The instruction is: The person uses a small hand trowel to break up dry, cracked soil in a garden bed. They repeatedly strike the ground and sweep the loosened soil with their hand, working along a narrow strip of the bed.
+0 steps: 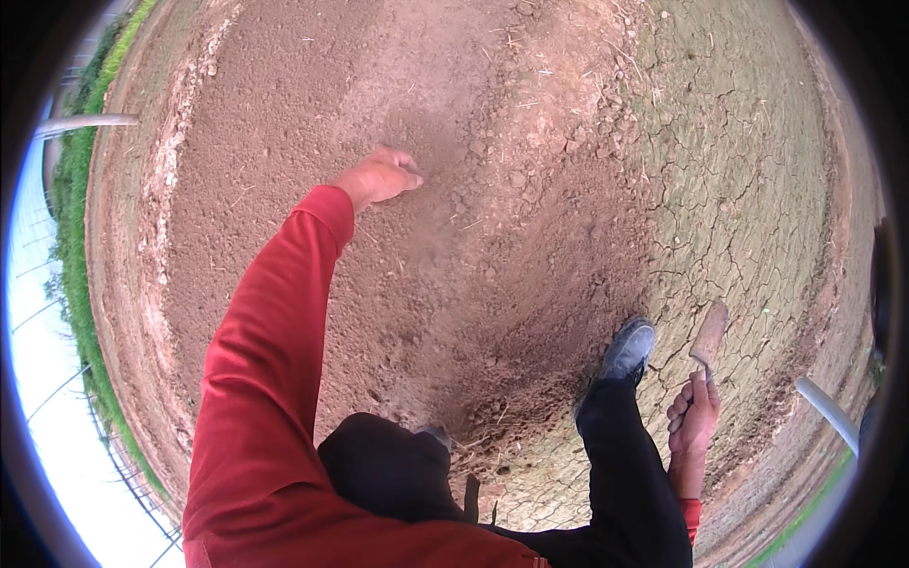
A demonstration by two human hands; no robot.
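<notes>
My left hand, in a red sleeve, reaches out over loose reddish-brown soil. Its fingers are bent inward, and I cannot tell whether anything small is between them. Down at the right, my right hand grips the handle of a small trowel. The trowel's soil-coloured blade points away from me, above cracked, dry greenish ground. Most of the handle is hidden inside the fist.
My dusty dark shoe rests where loose soil meets cracked ground. My other shoe is mostly hidden by my dark trouser leg. Pale poles stand at the left and right rims. Straw bits and clods dot the soil; green plants line the left.
</notes>
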